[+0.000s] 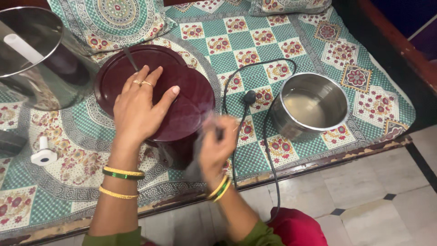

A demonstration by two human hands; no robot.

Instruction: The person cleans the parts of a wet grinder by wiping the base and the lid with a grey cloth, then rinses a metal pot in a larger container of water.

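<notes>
Left hand (136, 107) flat on maroon appliance (182, 118); right hand (216, 146) blurred at its front.

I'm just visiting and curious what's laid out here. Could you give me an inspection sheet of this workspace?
Surface: patterned green cloth over a low platform.
Job's things: dark maroon appliance with a round lid.
Clutter: empty steel pot on the right; large steel vessel upper left; small white plastic part.
Grips: left hand flat on the lid; right hand blurred at the appliance's front, grip unclear.
Cables: black cord with plug looping across the cloth.
Surroundings: tiled floor and a wooden frame at the right.
</notes>
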